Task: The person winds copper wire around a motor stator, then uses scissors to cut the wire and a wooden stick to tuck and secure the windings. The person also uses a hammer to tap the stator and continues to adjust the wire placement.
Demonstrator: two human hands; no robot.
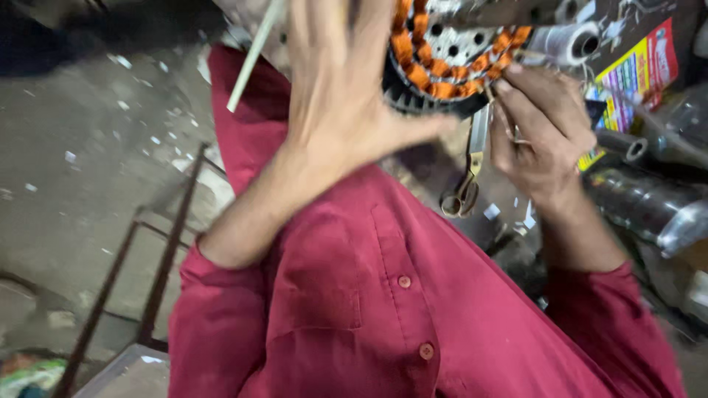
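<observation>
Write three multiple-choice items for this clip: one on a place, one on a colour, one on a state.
1. Where do the scissors lie?
A. below the right hand, by the shirt
B. on the floor at far left
C. in the left hand

2. What colour are the coils on the stator?
A. blue
B. orange
C. white

3. How is the left hand held?
A. clenched in a fist
B. wrapped around the scissors
C. open, fingers spread

Answers:
1 A: the scissors sit just under the right hand, next to the red shirt.
2 B: the windings ringing the stator are orange.
3 C: the palm is flat with fingers extended against the stator; the right hand's fingertips pinch at the stator's rim.
</observation>
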